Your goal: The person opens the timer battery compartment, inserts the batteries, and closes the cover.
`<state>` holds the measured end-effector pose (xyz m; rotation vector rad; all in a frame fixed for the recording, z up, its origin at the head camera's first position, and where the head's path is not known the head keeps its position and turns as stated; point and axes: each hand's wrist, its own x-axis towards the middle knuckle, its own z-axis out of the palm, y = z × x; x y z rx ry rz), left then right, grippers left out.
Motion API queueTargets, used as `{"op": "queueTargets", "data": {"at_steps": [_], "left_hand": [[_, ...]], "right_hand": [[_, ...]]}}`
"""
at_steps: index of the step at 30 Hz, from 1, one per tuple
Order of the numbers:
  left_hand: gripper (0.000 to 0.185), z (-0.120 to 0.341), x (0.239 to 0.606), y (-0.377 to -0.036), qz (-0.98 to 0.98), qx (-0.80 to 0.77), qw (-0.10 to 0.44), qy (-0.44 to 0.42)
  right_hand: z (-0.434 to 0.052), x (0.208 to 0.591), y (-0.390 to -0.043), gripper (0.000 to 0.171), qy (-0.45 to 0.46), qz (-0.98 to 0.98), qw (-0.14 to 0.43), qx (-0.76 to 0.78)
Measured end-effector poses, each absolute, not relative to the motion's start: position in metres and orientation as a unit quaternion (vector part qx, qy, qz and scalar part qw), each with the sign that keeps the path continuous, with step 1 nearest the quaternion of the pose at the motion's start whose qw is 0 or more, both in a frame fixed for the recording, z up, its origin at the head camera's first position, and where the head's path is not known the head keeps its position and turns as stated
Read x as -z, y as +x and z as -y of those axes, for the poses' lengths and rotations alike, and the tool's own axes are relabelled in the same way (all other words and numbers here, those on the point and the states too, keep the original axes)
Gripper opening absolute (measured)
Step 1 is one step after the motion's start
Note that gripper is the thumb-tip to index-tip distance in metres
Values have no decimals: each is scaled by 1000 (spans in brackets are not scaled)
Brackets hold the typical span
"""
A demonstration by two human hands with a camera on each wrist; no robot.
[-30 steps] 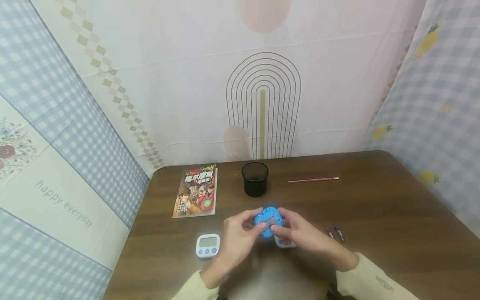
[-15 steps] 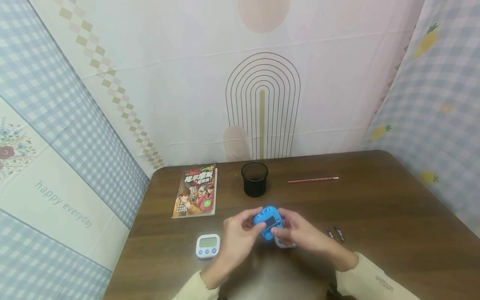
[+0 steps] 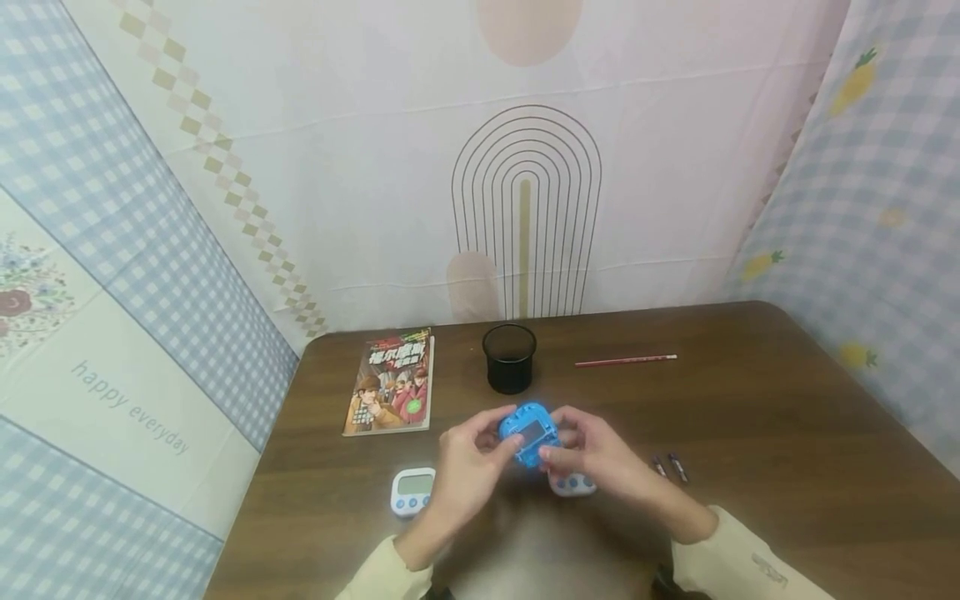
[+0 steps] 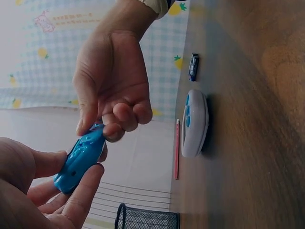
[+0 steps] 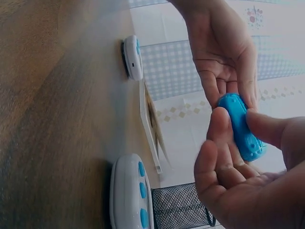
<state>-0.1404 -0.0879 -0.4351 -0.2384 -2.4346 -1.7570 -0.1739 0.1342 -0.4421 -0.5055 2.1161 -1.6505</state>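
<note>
Head view: both hands, left hand [image 3: 467,467] and right hand [image 3: 596,458], pinch blue timer [image 3: 528,433] above table [image 3: 787,467].

- Both hands hold a blue timer [image 3: 528,435] above the brown table [image 3: 787,450].
- The left hand [image 3: 468,467] grips its left side.
- The right hand [image 3: 600,458] grips its right side.
- A white timer [image 3: 412,490] lies near the left hand.
- A book [image 3: 392,381], a black cup [image 3: 510,358] and a pencil [image 3: 626,360] lie farther back.
</note>
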Motion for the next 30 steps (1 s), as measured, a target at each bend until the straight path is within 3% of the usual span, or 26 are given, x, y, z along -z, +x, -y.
{"op": "queueTargets", "data": {"at_steps": [13,23,30], "left_hand": [[35,95,431,-145,806,577,116,-62],[35,99,427,-146,800,586,122,-48],[35,98,427,-145,804,582,112,-50]], "right_hand": [[-133,436,-170,50,-149,-785,114,591],[-132,438,-169,13,-198,-823,75,527],[-128,447,-169,12,-258,-823,57,502]]}}
